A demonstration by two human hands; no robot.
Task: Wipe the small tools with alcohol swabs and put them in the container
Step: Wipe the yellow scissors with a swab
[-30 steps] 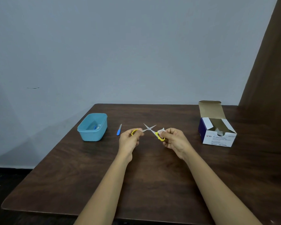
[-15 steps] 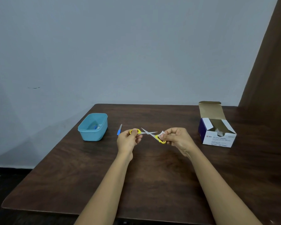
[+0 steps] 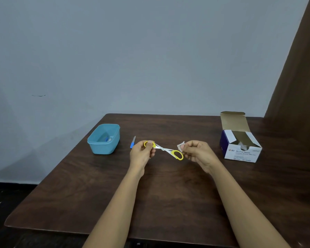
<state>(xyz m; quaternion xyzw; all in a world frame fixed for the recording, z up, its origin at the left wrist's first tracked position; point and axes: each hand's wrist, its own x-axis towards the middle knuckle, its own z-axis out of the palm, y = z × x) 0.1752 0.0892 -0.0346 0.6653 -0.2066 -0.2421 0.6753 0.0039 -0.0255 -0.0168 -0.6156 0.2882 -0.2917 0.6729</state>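
Left grip (image 3: pixel 141 153) pinching scissors (image 3: pixel 166 150) by one loop, right grip (image 3: pixel 197 153) pinching swab (image 3: pixel 180 146); thin hold risking drop onto surface (image 3: pixel 168 203), blades nicking skin.

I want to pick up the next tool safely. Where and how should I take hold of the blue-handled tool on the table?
Pinch the tool by its blue handle, the near end, from above, gripping across its narrow sides. It lies flat on the table with its grey tip pointing away, so the handle is probably the safer part.
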